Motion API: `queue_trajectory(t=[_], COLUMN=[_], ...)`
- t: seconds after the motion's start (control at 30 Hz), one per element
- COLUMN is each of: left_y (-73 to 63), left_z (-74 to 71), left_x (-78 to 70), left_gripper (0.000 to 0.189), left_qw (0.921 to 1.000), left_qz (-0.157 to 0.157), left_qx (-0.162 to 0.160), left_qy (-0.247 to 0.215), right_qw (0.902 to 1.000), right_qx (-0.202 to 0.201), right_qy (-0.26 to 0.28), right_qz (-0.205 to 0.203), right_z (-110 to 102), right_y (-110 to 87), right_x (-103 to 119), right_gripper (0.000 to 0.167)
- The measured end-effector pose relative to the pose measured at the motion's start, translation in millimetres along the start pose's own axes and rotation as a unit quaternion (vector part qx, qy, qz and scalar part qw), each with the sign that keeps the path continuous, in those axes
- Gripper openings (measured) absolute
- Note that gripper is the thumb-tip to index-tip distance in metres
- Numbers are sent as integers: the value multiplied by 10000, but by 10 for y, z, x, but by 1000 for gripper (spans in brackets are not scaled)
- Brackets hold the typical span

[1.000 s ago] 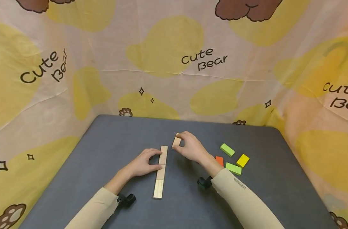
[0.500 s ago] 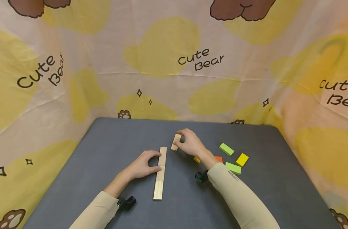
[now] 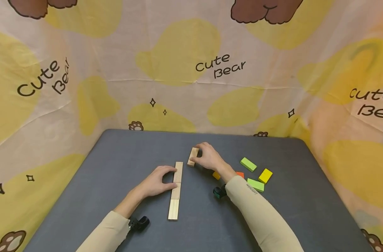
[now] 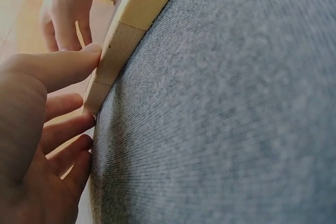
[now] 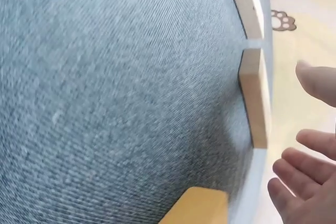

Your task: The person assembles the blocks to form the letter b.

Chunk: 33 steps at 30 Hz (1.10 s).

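Three plain wooden blocks, the far one (image 3: 179,168), the middle one (image 3: 176,192) and the near one (image 3: 173,210), lie end to end in a line. My left hand (image 3: 153,182) is at the line's left side, with thumb at the middle block and fingertips by the far one. A fourth wooden block (image 3: 192,153) lies to the right of the line's far end, with a gap between. Over it hovers my right hand (image 3: 209,157); in the right wrist view its loosely spread fingers stand apart from this wooden block (image 5: 254,98).
Right of the right forearm lie two green blocks, one farther (image 3: 248,164) and one nearer (image 3: 256,185), and a yellow block (image 3: 265,176). A red-orange block (image 3: 240,174) and an amber block (image 3: 216,175) are partly behind the forearm. Printed cloth walls surround the grey table (image 3: 138,147).
The right hand, which pinched the fourth block a second ago, has loosened from it and the block stays beside the line. The left hand stays at the line. The head view shifted slightly.
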<state>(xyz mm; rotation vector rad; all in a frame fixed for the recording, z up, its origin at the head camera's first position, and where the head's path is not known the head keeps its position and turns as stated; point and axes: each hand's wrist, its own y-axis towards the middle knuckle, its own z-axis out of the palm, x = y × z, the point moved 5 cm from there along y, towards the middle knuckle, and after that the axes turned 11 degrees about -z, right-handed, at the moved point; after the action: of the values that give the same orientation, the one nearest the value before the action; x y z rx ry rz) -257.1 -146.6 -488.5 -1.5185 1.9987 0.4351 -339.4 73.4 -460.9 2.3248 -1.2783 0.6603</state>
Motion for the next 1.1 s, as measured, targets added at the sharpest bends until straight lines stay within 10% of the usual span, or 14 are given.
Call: queue_trajectory(t=[1.1], left_y=[-9], left_z=[16], left_x=[16], left_gripper=[60], left_qw=[9999], left_qz=[-108], left_qx=[-18], left_qy=[-104], right_qw=[9983], right_qx=[517], right_qy=[-284], right_qz=[22], right_z=[162], right_y=[89], right_x=[-174], right_gripper=[88])
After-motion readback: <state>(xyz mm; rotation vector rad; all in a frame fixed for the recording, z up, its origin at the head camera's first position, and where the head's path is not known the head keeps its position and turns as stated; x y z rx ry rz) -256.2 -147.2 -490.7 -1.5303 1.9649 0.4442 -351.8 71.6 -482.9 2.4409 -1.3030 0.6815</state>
